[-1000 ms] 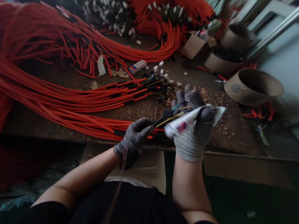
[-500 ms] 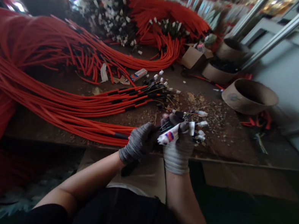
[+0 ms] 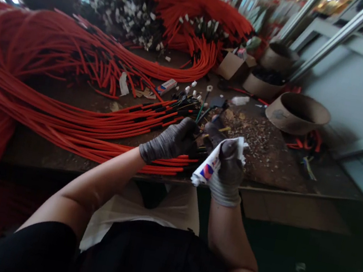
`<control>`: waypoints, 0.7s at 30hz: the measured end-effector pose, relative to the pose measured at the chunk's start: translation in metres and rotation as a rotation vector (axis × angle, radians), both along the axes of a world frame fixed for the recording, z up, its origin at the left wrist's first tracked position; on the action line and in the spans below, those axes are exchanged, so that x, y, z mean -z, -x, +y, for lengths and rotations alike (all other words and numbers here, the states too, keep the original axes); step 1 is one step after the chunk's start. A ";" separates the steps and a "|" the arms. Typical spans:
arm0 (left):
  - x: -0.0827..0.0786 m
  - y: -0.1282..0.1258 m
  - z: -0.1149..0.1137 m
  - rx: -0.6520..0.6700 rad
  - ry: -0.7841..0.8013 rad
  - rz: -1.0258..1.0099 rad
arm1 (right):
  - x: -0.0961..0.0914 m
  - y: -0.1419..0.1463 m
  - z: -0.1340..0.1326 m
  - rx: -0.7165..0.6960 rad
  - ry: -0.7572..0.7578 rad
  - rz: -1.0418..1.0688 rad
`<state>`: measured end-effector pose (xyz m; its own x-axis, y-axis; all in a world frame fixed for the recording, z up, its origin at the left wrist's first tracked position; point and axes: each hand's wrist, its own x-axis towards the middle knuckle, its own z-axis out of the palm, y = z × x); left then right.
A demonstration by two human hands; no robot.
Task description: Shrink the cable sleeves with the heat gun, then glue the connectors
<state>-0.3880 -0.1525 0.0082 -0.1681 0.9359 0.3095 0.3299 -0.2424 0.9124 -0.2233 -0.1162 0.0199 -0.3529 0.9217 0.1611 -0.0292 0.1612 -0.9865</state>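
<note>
Packet in the right hand, wires between the two gloves

Here's the right hand [image 3: 228, 167], gloved in grey, just right of centre in the frame, and its grip is closed on a white packet [image 3: 210, 167]! The thing is crumpled and tilted, its lower end pointing down and left, red and blue print showing near that end. Over to the left hand [image 3: 177, 140], gloved too, near the middle of the frame: fingers curled in, right beside the thin wires [image 3: 200, 112]. Does that grip have hold of them? Can't tell; it's too dark and blurred there.

And look above the gloves! A dark connector [image 3: 218, 102] sits over the right hand's fingertips, with a pale connector [image 3: 240, 100] to its right.

Orange cables [image 3: 107, 116] sweep in from the left edge, their ends reaching the middle of the frame, some running just below the left hand. All this on a brown surface [image 3: 277, 171], and what a scatter of scraps [image 3: 259, 133] right of the gloves! A small printed box [image 3: 166, 87] lies above the left hand, a pale strip [image 3: 124, 84] left of it. Upper right, there's an open round tub [image 3: 297, 114], with a cardboard carton [image 3: 232, 65] farther left. And top centre, another big orange pile [image 3: 203, 11]!
</note>
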 end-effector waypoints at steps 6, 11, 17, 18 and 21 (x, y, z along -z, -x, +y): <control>0.006 0.008 -0.002 0.028 0.082 -0.387 | -0.001 0.007 -0.013 0.069 0.134 0.084; -0.007 0.008 -0.008 0.030 0.187 -0.749 | 0.006 0.012 -0.015 -0.022 0.137 0.121; -0.010 0.000 -0.038 -0.208 0.003 -0.716 | 0.020 0.012 -0.001 0.242 0.351 0.162; -0.005 -0.007 -0.044 -0.265 -0.020 -0.747 | 0.020 0.012 -0.003 0.240 0.351 0.167; 0.010 -0.026 -0.056 -0.363 -0.019 -0.872 | 0.014 0.014 -0.020 0.190 0.232 0.151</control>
